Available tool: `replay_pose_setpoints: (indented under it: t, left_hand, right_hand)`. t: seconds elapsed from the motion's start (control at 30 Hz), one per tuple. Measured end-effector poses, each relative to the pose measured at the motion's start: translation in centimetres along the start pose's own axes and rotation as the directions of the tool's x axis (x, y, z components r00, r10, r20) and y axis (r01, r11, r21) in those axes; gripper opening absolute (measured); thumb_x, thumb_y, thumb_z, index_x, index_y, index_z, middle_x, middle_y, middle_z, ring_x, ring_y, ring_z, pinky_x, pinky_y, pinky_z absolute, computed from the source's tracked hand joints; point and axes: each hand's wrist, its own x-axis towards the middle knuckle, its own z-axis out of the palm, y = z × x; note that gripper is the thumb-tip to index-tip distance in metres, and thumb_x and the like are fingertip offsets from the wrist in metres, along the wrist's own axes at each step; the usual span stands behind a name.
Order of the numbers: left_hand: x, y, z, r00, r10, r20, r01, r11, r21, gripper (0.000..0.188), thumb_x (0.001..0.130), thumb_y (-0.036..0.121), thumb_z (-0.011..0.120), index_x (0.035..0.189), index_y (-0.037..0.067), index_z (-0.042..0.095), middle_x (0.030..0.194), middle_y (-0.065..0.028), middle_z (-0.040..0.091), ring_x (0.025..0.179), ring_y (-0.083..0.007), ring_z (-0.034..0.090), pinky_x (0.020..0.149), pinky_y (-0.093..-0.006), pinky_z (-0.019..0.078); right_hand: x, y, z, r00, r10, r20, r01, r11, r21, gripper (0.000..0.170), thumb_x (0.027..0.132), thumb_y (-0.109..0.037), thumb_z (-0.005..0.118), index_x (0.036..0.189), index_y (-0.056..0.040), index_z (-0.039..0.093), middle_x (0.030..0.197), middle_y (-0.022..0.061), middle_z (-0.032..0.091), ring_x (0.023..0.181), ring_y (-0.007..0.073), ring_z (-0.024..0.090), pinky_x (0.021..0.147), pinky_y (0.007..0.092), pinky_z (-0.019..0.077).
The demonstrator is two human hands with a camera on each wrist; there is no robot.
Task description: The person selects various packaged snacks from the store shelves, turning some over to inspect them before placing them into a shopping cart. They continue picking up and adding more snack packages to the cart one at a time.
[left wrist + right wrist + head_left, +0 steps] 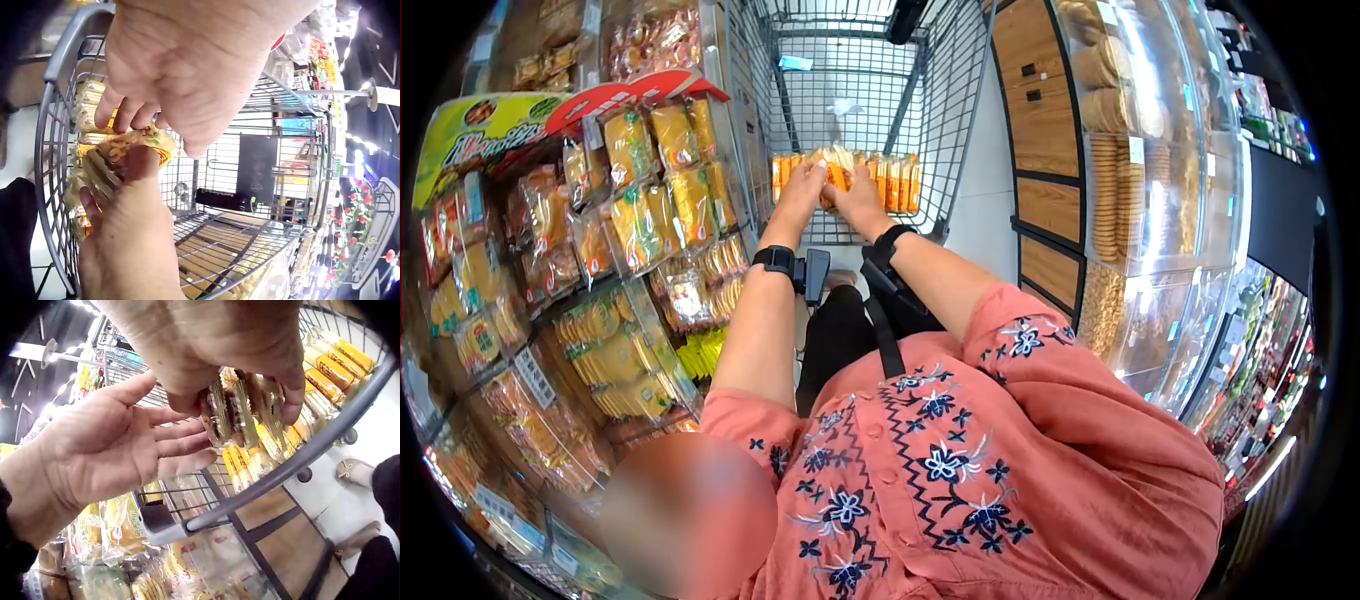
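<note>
In the head view, both hands meet over a row of orange-and-clear snack packets (pixel 900 185) along the near end of a shopping cart (pixel 850 232). My right hand (pixel 219 344) grips a few upright snack packets (pixel 240 412), its thumb on one side and fingers on the other. Through their clear wrap, pale brown pieces show, with yellow labels. Palm turned up, my left hand (pixel 112 437) reaches toward the held packets with its fingers straight, fingertips right beside them. The left wrist view shows the right thumb lying across a held packet (pixel 122 153).
Shelves of bagged snacks (pixel 645 190) line the left side. On the right stand wooden drawers (pixel 1040 120) and clear bins of biscuits (pixel 1115 190). A dark cylinder (pixel 219 199) lies by the cart's wire mesh, and the cart's grey rim (pixel 294 469) curves close by the hands.
</note>
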Motion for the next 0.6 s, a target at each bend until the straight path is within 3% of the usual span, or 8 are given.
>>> replay_pose_setpoints:
  t: [0.13,0.2,0.27,0.33,0.37,0.47,0.5,0.6]
  left_hand:
    - [5.0,-4.2,1.3,0.997,0.034,0.07,-0.035,0.999,0.01,0.063,0.096,0.041,0.054,0.136,-0.009,0.052,0.123,-0.0273,0.065,0.115,-0.0337,0.063,0.1,-0.038,0.047]
    - [6.0,-5.6,2.3,0.997,0.072,-0.017,-0.071,0.996,0.058,0.061,0.095,0.035,0.057,0.137,-0.009,0.051,0.124,-0.0281,0.065,0.115,-0.0369,0.064,0.098,-0.0407,0.0489]
    - [8.2,-8.3,2.8,0.987,0.161,-0.009,-0.158,0.975,0.155,0.059,0.094,0.031,0.056,0.138,-0.008,0.05,0.123,-0.0289,0.065,0.114,-0.0395,0.064,0.098,-0.0428,0.0494]
    - [8.0,-8.1,2.3,0.997,0.049,0.051,-0.06,0.966,0.251,0.062,0.093,0.028,0.056,0.145,-0.004,0.044,0.122,-0.0298,0.065,0.115,-0.0419,0.063,0.1,-0.0447,0.0484]
    - [7.3,-7.0,2.1,0.997,-0.008,0.075,-0.015,0.954,0.299,0.064,0.093,0.026,0.055,0.148,-0.002,0.041,0.122,-0.0302,0.065,0.115,-0.0431,0.063,0.101,-0.0457,0.0479]
    - [6.9,-6.7,2.5,0.992,-0.076,0.105,0.031,0.925,0.38,0.063,0.092,0.022,0.06,0.146,-0.004,0.041,0.127,-0.0315,0.061,0.117,-0.043,0.06,0.099,-0.0423,0.0479]
    - [7.4,-7.0,2.6,0.992,-0.062,0.109,0.011,0.912,0.41,0.073,0.091,0.025,0.063,0.153,-0.001,0.034,0.126,-0.0317,0.062,0.117,-0.0432,0.061,0.1,-0.0417,0.0476]
    - [6.2,-6.3,3.3,0.998,-0.04,0.054,0.011,0.892,0.452,0.084,0.088,0.022,0.063,0.159,0.009,0.02,0.128,-0.0318,0.061,0.118,-0.0457,0.06,0.103,-0.0477,0.0475]
  right_hand:
    - [0.5,1.4,0.8,0.999,0.034,0.039,-0.033,0.999,-0.016,0.078,0.078,-0.043,0.082,0.122,0.0106,0.046,0.114,0.0345,0.061,0.106,0.0487,0.062,0.089,0.0508,0.0512]
    - [0.7,2.2,1.3,0.996,0.05,0.075,-0.048,0.999,-0.025,0.08,0.078,-0.044,0.082,0.123,0.0114,0.045,0.117,0.0373,0.057,0.107,0.0509,0.061,0.09,0.0508,0.051]
    - [0.6,2.2,1.4,0.991,0.106,0.086,-0.091,0.983,-0.16,0.076,0.081,-0.046,0.078,0.122,0.0098,0.047,0.117,0.0374,0.056,0.106,0.0509,0.061,0.092,0.0507,0.0511]
    - [0.3,2.4,1.6,0.995,0.076,0.059,-0.055,0.953,-0.299,0.07,0.083,-0.046,0.077,0.118,0.0091,0.053,0.105,0.033,0.064,0.099,0.0481,0.065,0.088,0.05,0.0531]
    - [0.3,1.1,0.8,0.978,0.16,0.136,-0.106,0.935,-0.338,0.065,0.086,-0.045,0.073,0.12,0.0079,0.054,0.112,0.034,0.061,0.104,0.05,0.062,0.092,0.0511,0.052]
    - [1.4,2.0,0.1,0.922,0.209,0.326,-0.04,0.889,-0.457,0.056,0.089,-0.04,0.069,0.118,0.0067,0.059,0.113,0.0343,0.061,0.11,0.0499,0.059,0.094,0.0504,0.0507]
    - [0.7,1.1,-0.3,0.949,0.168,0.267,-0.013,0.867,-0.498,0.043,0.09,-0.032,0.064,0.114,0.0045,0.064,0.109,0.0335,0.063,0.109,0.0478,0.059,0.093,0.0502,0.0511]
    - [1.7,3.1,0.4,0.887,-0.012,0.461,0.28,0.809,-0.517,0.034,0.09,-0.025,0.06,0.108,0.0024,0.068,0.103,0.028,0.068,0.103,0.0471,0.062,0.09,0.0499,0.0524]
